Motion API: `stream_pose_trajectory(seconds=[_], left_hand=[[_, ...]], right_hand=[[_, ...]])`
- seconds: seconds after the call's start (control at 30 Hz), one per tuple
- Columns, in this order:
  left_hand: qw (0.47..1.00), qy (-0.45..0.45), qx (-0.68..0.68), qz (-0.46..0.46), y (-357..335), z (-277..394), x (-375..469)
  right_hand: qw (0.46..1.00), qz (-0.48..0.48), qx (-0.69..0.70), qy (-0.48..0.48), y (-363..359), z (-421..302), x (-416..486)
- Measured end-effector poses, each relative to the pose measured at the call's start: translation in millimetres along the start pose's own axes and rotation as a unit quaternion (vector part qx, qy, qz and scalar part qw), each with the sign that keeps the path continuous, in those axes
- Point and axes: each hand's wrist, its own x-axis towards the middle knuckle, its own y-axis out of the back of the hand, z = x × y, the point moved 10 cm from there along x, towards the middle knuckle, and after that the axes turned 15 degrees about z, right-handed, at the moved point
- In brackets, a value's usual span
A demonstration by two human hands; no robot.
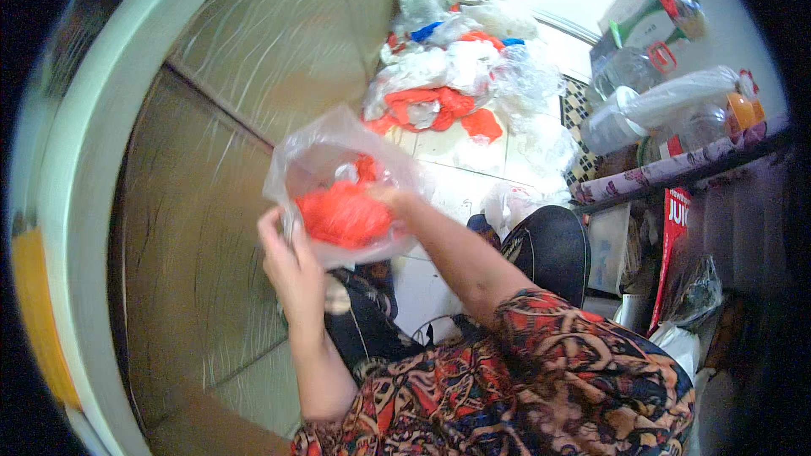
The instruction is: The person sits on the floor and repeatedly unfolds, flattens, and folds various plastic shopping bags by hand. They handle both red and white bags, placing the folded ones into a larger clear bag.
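Note:
My left hand (293, 259) grips the near left rim of a translucent plastic bag (317, 139), with the thumb on one side of the film and the fingers on the other. The mouth of this bag faces up. Inside it lies a crumpled red-orange plastic bag (345, 215), with a smaller red and white piece of plastic (365, 169) behind it. My right hand (391, 199) reaches into the bag's mouth from the right and touches the red-orange bag. Motion blurs that hand, and its fingers cannot be made out.
A heap of crumpled plastic bags (469, 63), white, clear, red and blue, covers the tiled floor ahead. Plastic-wrapped cabinet panels (209, 221) stand close on the left. To the right, a shelf edge (671, 164) carries clear plastic containers (614, 120). My knee (551, 253) is below.

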Motion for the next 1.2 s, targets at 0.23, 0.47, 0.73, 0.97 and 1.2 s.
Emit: stream_pose_trajectory(seconds=[0.23, 0.47, 0.73, 0.97, 1.2], left_hand=[[0.967, 0.165, -0.175, -0.079, -9.2, -4.6, -11.9], [0.921, 0.284, -0.254, 0.083, 4.0, -32.4, 12.0], [0.920, 0.292, -0.244, 0.096, -4.3, -35.9, 12.1], [0.971, 0.031, -0.048, 0.232, 19.3, 11.5, 6.7], [0.899, -0.348, 0.007, 0.266, 17.0, 88.3, -34.2]], right_hand=[[0.835, 0.236, -0.466, 0.174, -22.1, 81.4, 124.5], [0.606, -0.048, -0.771, 0.191, -70.3, 77.8, 151.2], [0.795, -0.364, -0.441, 0.206, -13.8, -106.0, -41.5], [0.691, 0.053, -0.712, 0.117, 313.3, -33.9, 50.9], [0.668, 0.191, -0.716, 0.070, 385.3, 178.5, 75.9]])
